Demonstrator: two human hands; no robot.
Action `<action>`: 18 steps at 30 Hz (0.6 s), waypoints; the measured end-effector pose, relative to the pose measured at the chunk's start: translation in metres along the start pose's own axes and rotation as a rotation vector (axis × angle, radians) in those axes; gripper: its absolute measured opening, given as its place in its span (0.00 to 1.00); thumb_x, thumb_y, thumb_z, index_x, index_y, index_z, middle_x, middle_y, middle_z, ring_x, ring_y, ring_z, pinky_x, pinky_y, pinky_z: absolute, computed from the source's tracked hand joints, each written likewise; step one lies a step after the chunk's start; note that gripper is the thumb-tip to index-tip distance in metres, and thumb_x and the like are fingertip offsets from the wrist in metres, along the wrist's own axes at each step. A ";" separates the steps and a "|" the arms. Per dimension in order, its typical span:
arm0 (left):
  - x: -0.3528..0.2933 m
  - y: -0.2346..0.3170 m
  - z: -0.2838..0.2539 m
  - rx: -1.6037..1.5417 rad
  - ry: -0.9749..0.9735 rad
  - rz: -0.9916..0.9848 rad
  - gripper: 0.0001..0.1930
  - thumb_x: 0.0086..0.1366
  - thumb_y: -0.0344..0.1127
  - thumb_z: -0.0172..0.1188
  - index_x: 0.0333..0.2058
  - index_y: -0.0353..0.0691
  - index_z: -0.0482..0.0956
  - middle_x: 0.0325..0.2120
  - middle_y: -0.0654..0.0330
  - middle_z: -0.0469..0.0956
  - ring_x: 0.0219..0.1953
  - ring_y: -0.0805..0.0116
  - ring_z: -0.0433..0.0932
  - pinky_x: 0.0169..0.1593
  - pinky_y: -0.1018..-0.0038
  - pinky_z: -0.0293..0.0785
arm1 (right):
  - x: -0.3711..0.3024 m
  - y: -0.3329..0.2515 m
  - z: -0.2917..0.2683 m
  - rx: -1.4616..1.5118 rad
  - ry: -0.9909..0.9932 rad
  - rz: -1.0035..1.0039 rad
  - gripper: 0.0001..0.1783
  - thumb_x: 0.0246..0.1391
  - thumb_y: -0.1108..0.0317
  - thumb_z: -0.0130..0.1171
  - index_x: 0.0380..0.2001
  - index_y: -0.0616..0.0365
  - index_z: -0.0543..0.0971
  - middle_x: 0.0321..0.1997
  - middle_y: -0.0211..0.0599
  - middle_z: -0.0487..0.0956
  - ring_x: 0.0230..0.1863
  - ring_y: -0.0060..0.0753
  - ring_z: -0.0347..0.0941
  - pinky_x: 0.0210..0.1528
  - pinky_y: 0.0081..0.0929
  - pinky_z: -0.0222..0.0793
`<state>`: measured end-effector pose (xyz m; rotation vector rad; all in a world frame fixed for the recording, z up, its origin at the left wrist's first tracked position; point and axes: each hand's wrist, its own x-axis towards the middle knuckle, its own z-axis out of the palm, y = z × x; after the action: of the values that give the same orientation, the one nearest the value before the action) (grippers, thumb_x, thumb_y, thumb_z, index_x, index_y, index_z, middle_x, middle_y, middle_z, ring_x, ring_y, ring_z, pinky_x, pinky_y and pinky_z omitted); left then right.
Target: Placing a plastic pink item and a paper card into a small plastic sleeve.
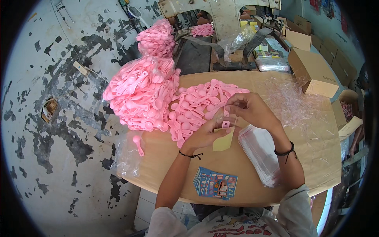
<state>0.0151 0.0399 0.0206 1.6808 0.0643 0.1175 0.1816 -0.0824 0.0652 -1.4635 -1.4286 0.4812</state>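
My left hand [205,133] grips a yellow card [223,143], thumb across its upper part. Just above the card shows the handle end of a pink spoon [226,124], with a clear plastic bag [219,117] around it; how far the card lies inside the bag is hard to tell. Over the bag's upper edge, my right hand [250,110] has its fingertips pinched together on the plastic. Loose pink spoons [193,108] lie spread beyond my hands. Clear flat bags [258,152] are stacked beneath my right forearm, and blue printed cards [216,183] lie fanned near me.
A bulging bag of pink spoons [136,94] stands at the left, with another bag [156,38] behind it. One spoon [138,145] lies beside a crumpled bag [128,158]. Plastic strips [292,100] and a cardboard box [312,73] sit at the right; a machine [225,14] stands behind.
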 end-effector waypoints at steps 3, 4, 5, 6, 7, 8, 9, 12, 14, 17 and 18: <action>-0.002 0.000 -0.009 -0.124 0.103 0.081 0.18 0.71 0.36 0.50 0.56 0.34 0.68 0.43 0.59 0.78 0.48 0.72 0.77 0.50 0.75 0.73 | 0.000 -0.003 0.002 0.029 -0.006 0.051 0.10 0.53 0.74 0.60 0.39 0.64 0.80 0.31 0.38 0.80 0.31 0.27 0.75 0.37 0.28 0.72; -0.002 -0.003 -0.016 -0.208 0.173 0.046 0.18 0.72 0.36 0.48 0.55 0.33 0.68 0.44 0.57 0.78 0.46 0.69 0.78 0.48 0.74 0.75 | 0.000 -0.004 0.003 -0.020 -0.009 0.051 0.09 0.52 0.74 0.60 0.38 0.62 0.80 0.33 0.38 0.80 0.30 0.29 0.75 0.37 0.29 0.72; -0.002 -0.005 -0.019 -0.292 0.243 0.010 0.17 0.73 0.37 0.46 0.55 0.33 0.69 0.45 0.56 0.78 0.45 0.65 0.80 0.47 0.74 0.78 | 0.000 -0.006 0.007 -0.020 -0.008 0.050 0.09 0.52 0.74 0.60 0.38 0.62 0.80 0.33 0.38 0.80 0.30 0.29 0.75 0.37 0.29 0.72; -0.003 -0.008 -0.017 -0.291 0.242 0.009 0.17 0.73 0.37 0.46 0.55 0.33 0.69 0.45 0.56 0.78 0.45 0.65 0.80 0.47 0.74 0.78 | 0.000 -0.008 0.012 -0.191 0.138 -0.041 0.09 0.50 0.74 0.61 0.37 0.61 0.81 0.35 0.37 0.80 0.32 0.33 0.75 0.38 0.30 0.72; -0.002 -0.004 -0.010 -0.258 0.326 0.028 0.17 0.73 0.37 0.45 0.54 0.33 0.70 0.41 0.59 0.78 0.40 0.73 0.78 0.41 0.78 0.75 | 0.001 -0.009 0.014 -0.364 0.284 -0.133 0.10 0.49 0.74 0.62 0.37 0.59 0.81 0.37 0.36 0.79 0.34 0.37 0.75 0.39 0.32 0.72; -0.002 -0.001 -0.006 -0.225 0.410 0.047 0.17 0.74 0.38 0.44 0.53 0.34 0.71 0.37 0.63 0.78 0.35 0.81 0.76 0.35 0.83 0.72 | 0.002 -0.010 0.013 -0.364 0.286 -0.134 0.10 0.49 0.74 0.62 0.37 0.59 0.81 0.37 0.36 0.79 0.34 0.37 0.75 0.39 0.32 0.72; 0.000 -0.002 -0.007 -0.225 0.409 0.047 0.17 0.74 0.38 0.44 0.53 0.34 0.71 0.37 0.63 0.78 0.35 0.81 0.76 0.35 0.83 0.72 | 0.003 -0.011 0.013 -0.438 0.253 -0.265 0.10 0.48 0.72 0.63 0.36 0.58 0.81 0.39 0.35 0.79 0.36 0.40 0.74 0.42 0.33 0.72; -0.001 -0.006 -0.005 -0.079 0.443 0.089 0.17 0.74 0.38 0.43 0.51 0.32 0.73 0.34 0.65 0.76 0.30 0.82 0.71 0.33 0.82 0.69 | 0.003 -0.007 0.019 -0.514 0.191 -0.373 0.10 0.48 0.70 0.63 0.36 0.57 0.82 0.40 0.35 0.79 0.41 0.42 0.73 0.46 0.35 0.70; -0.002 -0.008 -0.010 0.075 0.406 0.094 0.16 0.74 0.37 0.45 0.49 0.30 0.73 0.34 0.66 0.75 0.30 0.81 0.68 0.31 0.80 0.66 | 0.004 0.000 0.023 -0.520 0.173 -0.349 0.10 0.49 0.69 0.63 0.36 0.58 0.82 0.40 0.36 0.79 0.43 0.42 0.73 0.48 0.35 0.70; -0.007 0.001 -0.012 0.239 0.360 0.139 0.17 0.74 0.37 0.44 0.52 0.31 0.71 0.31 0.64 0.77 0.26 0.81 0.73 0.31 0.82 0.69 | 0.003 0.003 0.028 -0.484 0.139 -0.310 0.10 0.51 0.68 0.61 0.37 0.59 0.82 0.39 0.38 0.80 0.43 0.42 0.73 0.48 0.36 0.70; -0.009 0.002 -0.015 0.238 0.362 0.137 0.17 0.74 0.37 0.44 0.52 0.31 0.71 0.31 0.64 0.77 0.26 0.81 0.73 0.31 0.82 0.69 | 0.004 0.002 0.028 -0.457 0.130 -0.298 0.10 0.52 0.68 0.60 0.38 0.60 0.81 0.38 0.39 0.80 0.44 0.43 0.73 0.48 0.36 0.69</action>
<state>0.0043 0.0536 0.0239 1.8835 0.2431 0.5345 0.1601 -0.0684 0.0527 -1.5596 -1.6849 -0.1354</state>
